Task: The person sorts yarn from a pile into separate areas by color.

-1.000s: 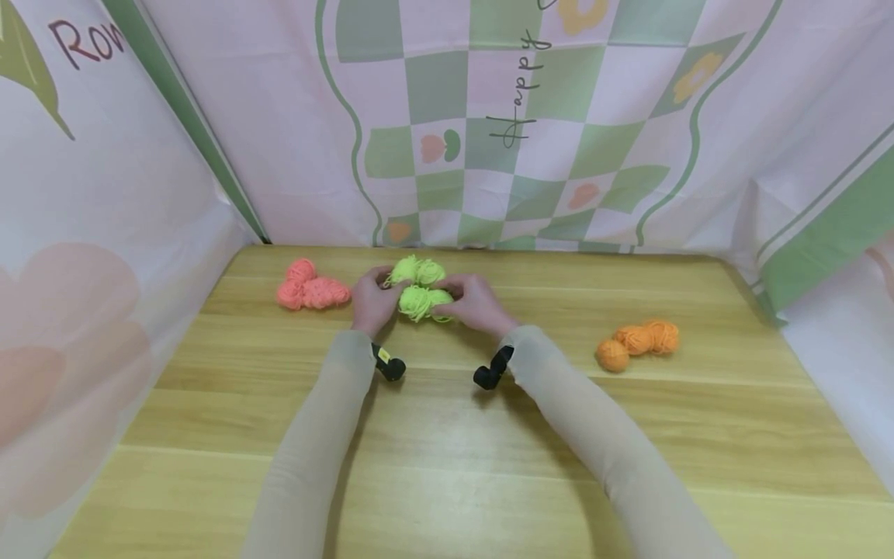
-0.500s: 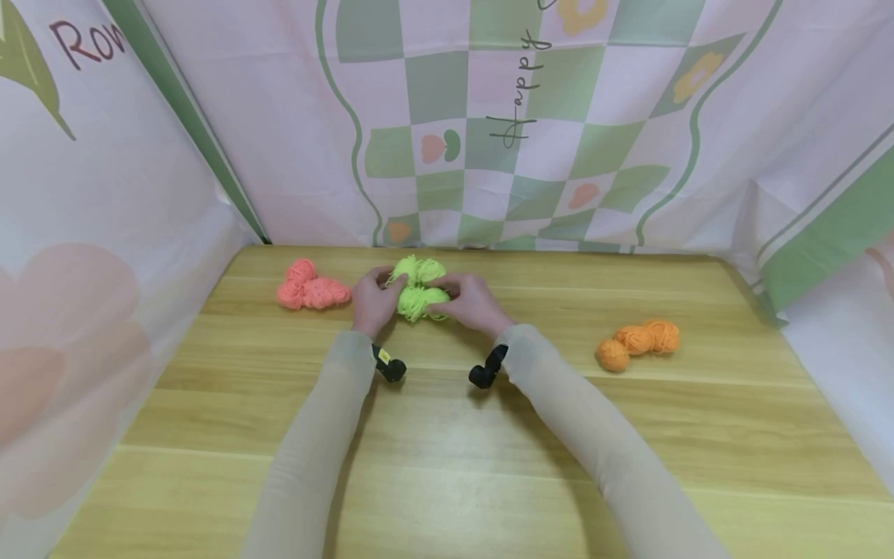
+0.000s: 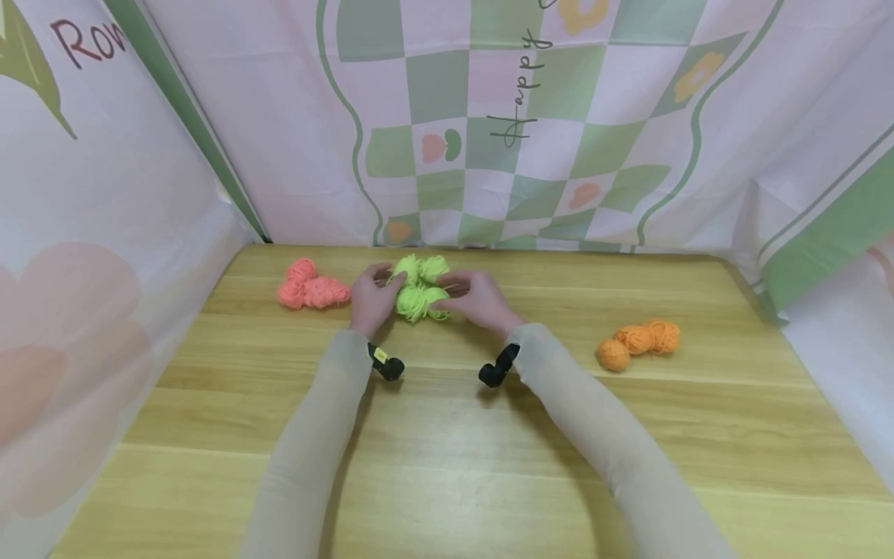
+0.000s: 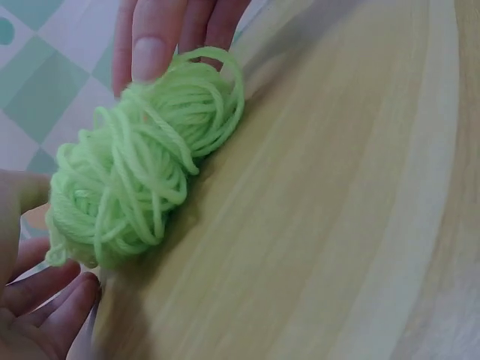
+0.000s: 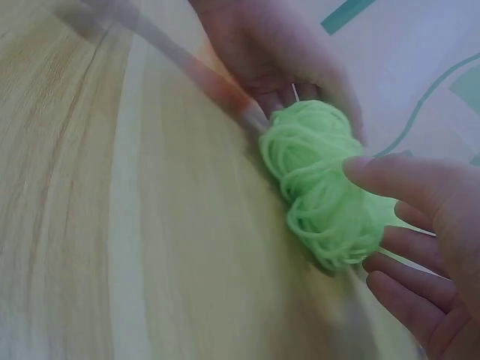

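Two bundles of lime-green yarn (image 3: 417,303) lie close together on the wooden table, one in front of the other. At their left end is my left hand (image 3: 373,301), its thumb against the yarn and its fingers loosely bent behind. My right hand (image 3: 482,299) frames the right end with thumb and fingers spread apart. In the right wrist view, the right thumb (image 5: 390,174) touches the top of the green yarn (image 5: 322,184) while the other fingers stand loose beside it. Relaxed left fingers (image 4: 56,311) show beside the green yarn (image 4: 120,187) in the left wrist view.
Coral-pink yarn (image 3: 312,289) lies left of my left hand. Further right and nearer me, orange yarn (image 3: 639,340) lies in a slanting row on the table (image 3: 447,466). A printed cloth (image 3: 489,186) hangs behind the table's far edge.
My right hand moves slightly left over the green yarn, then back right with thumb and fingers wider apart. The green yarn shifts a little. My left hand stays nearly in place.
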Demonstrator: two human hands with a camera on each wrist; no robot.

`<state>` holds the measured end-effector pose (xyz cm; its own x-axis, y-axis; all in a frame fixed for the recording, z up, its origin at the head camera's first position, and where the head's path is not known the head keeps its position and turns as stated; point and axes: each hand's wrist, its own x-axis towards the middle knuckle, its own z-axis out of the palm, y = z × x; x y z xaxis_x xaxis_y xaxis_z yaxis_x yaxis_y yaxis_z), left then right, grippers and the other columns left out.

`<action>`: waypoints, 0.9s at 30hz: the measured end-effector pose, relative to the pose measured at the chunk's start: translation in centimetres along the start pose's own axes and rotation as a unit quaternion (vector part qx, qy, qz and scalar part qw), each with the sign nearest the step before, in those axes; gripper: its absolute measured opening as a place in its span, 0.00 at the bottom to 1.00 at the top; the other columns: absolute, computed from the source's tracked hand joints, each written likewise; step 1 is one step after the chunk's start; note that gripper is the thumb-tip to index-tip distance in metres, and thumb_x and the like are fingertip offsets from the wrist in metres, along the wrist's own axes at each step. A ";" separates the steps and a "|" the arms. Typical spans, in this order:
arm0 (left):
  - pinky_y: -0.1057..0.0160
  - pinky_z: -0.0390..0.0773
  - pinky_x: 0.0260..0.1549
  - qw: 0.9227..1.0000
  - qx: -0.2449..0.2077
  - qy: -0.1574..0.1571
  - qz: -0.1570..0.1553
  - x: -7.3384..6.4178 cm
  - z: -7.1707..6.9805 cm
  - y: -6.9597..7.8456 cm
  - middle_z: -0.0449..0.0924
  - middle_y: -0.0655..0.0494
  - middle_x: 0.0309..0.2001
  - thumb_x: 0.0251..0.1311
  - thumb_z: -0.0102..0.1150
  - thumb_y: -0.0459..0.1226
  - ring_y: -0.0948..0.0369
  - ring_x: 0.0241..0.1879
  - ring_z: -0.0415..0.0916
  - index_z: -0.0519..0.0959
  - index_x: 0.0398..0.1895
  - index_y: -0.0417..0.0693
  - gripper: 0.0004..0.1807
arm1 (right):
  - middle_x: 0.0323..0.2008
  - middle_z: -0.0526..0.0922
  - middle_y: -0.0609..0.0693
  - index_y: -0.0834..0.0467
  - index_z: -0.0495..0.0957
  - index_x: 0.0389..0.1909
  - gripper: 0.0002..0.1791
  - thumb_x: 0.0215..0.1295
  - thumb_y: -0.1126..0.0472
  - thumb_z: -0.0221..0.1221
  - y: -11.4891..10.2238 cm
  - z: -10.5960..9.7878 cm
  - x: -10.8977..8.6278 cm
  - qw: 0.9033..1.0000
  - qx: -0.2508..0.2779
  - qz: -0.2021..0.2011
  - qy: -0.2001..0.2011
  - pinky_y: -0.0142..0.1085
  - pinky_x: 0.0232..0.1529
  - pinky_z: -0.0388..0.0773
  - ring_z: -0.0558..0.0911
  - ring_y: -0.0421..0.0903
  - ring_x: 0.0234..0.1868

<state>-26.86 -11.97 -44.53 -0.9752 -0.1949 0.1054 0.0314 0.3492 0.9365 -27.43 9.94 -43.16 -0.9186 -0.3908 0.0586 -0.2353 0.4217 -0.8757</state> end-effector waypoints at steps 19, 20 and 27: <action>0.56 0.73 0.61 0.999 -0.022 -0.001 0.028 -0.2 -0.3 1.6 0.77 0.42 0.62 0.65 0.68 0.46 0.47 0.61 0.74 0.75 0.65 0.36 0.31 | 0.59 0.82 0.57 0.62 0.78 0.62 0.33 0.58 0.55 0.75 -1.4 -2.5 -1.6 1.000 0.004 -0.014 0.018 0.44 0.60 0.76 0.80 0.55 0.57; 0.57 0.73 0.62 0.999 -0.024 -0.002 0.031 -0.3 -0.3 1.8 0.77 0.42 0.62 0.65 0.68 0.46 0.48 0.61 0.73 0.75 0.65 0.37 0.31 | 0.59 0.82 0.57 0.62 0.78 0.62 0.32 0.59 0.55 0.75 -1.5 -2.7 -1.7 1.000 0.009 -0.014 0.021 0.45 0.60 0.76 0.80 0.56 0.58; 0.57 0.71 0.64 0.998 -0.017 -0.016 0.063 -0.9 -0.2 3.1 0.76 0.43 0.63 0.66 0.67 0.48 0.47 0.63 0.72 0.75 0.66 0.41 0.30 | 0.58 0.82 0.60 0.64 0.79 0.60 0.31 0.58 0.57 0.75 -2.3 -4.5 -2.7 0.998 0.017 -0.044 0.044 0.46 0.62 0.74 0.79 0.61 0.59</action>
<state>-25.86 -10.91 -41.64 -0.9696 -0.1211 0.2125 0.1610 0.3376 0.9274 -25.77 13.68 -39.17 -0.9194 -0.3513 0.1767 -0.3072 0.3609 -0.8806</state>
